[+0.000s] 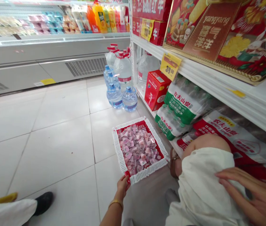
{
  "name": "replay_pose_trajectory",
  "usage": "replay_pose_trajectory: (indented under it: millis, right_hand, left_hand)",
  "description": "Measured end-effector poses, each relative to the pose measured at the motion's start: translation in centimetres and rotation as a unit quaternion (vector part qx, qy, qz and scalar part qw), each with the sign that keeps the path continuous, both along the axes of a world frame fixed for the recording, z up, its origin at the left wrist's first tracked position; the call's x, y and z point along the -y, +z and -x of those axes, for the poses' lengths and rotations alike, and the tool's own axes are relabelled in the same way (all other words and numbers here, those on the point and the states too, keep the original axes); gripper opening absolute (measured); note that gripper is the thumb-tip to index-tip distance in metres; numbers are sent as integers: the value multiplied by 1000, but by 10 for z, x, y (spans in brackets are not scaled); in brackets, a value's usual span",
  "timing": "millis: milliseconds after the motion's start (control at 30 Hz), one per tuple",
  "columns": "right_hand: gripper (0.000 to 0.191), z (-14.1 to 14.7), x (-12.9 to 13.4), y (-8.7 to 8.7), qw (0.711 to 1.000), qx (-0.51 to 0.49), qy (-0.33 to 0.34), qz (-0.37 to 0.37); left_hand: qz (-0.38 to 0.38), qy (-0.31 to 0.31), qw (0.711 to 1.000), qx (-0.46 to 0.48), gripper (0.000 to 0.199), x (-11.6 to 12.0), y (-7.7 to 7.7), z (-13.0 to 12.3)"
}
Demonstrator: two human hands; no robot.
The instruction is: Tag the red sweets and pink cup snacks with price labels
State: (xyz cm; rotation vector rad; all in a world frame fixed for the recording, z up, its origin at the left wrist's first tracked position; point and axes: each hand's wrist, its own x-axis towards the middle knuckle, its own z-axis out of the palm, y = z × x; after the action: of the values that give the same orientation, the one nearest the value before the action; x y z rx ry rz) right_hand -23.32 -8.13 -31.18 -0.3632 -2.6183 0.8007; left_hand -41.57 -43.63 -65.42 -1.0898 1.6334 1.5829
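A square basket (136, 180) with a white fringed rim and red lining sits on the tiled floor, filled with small pinkish wrapped pieces (136, 147). At its near left corner my left hand (123, 184), with a gold bangle on the wrist, is closed on the red corner of the basket. My right hand (248, 191) rests over the pale shorts (203, 179) at the right, its fingers stretched out and holding nothing.
Large water bottles (123, 69) stand on the floor beyond the basket. Shelves (232, 91) with packed water, boxes and price tags run along the right. A refrigerated case (50, 62) spans the back. Another person's black shoe (44, 203) is at lower left.
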Motion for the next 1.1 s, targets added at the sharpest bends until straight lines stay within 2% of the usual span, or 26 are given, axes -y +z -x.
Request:
replay_pose_trajectory:
  millis: [100, 167, 367, 467, 567, 700, 800, 867, 967, 1033, 1100]
  right_hand:
    - [12, 43, 17, -10, 997, 32, 64, 37]
    - [15, 61, 30, -21, 992, 73, 71, 74]
    - [23, 90, 47, -55, 955, 223, 103, 167]
    - [22, 107, 39, -70, 946, 245, 97, 191]
    - [23, 125, 21, -87, 942, 258, 64, 206]
    - [22, 137, 2, -110, 941, 270, 47, 199]
    - [23, 133, -3, -122, 941, 280, 41, 185]
    - [23, 127, -4, -125, 941, 294, 33, 164]
    - [25, 123, -4, -127, 942, 306, 47, 129]
    - [26, 125, -4, -127, 942, 310, 53, 118]
    - [26, 129, -4, -129, 941, 314, 47, 119]
  left_hand:
    - [-11, -14, 1000, 0, 21, -2, -2, 3]
    - [-19, -25, 1000, -2, 17, -3, -3, 6]
    - [-32, -47, 998, -20, 11, -3, -7, 11]
    - [-32, -55, 998, -22, 16, 0, -7, 13]
    - [-21, -68, 997, -18, 17, 11, -4, 16]
    - [1, -94, 995, -15, 16, 39, 4, 29]
    - [15, -105, 994, -11, 17, 65, 10, 52]
    - [34, -92, 995, -11, 18, 82, 12, 71]
    - [71, -35, 997, -23, 26, 107, 14, 89]
    - [91, 16, 995, -36, 34, 122, 14, 85]
    - [83, 89, 992, -36, 42, 135, 13, 66]
